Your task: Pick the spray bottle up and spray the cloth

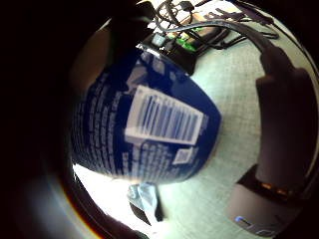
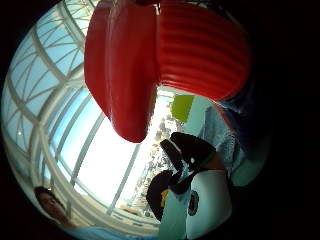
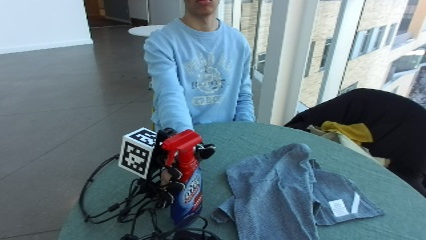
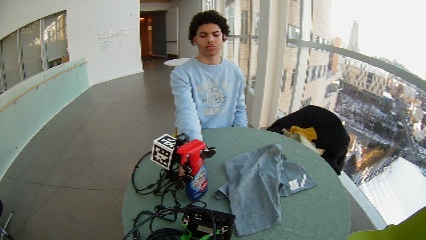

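The fingers (image 3: 174, 176) of the gloved right hand (image 3: 170, 165) are curled round the neck of the spray bottle (image 3: 186, 187), just under its red trigger head (image 3: 180, 141) — the hand grips it from the person's right side. The bottle stands upright; its blue body reaches down to the table (image 3: 266, 140), though whether the base touches the top or hangs just above it cannot be told. From the little-finger side of the palm the blue body (image 1: 149, 129) fills much of the view, with a white barcode label (image 1: 164, 115) facing the camera. From the thumb side the ribbed red head (image 2: 165, 55) sits close against the palm.

Just beside the bottle, toward the middle of the round green table, lies the grey cloth (image 3: 286, 195) — crumpled, spread flat in part, with a small white tag (image 3: 338, 207) near one corner. Its nearest edge is close to the bottle's base.

Black cables (image 3: 116, 205) loop on the table on the bottle's other side. At the far edge of the table a dark jacket (image 3: 373, 115) with something yellow (image 3: 349, 131) on it is draped over a seat.
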Tool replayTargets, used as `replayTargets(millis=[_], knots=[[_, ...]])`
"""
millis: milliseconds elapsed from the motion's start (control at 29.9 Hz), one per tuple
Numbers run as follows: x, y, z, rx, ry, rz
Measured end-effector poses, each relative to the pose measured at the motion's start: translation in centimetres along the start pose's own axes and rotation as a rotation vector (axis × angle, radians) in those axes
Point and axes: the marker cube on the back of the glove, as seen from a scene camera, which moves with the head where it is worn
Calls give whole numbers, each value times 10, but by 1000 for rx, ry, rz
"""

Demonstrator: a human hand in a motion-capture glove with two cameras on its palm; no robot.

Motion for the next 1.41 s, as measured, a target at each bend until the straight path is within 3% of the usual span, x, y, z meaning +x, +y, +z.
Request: replayTargets(millis=[167, 368, 870, 1405], knots=[[-1, -5, 1, 48, -4, -6], [-9, -6, -3, -5, -43, -31], [-64, 10, -4, -458, -21, -130], [-89, 18, 5, -752, 133, -190]])
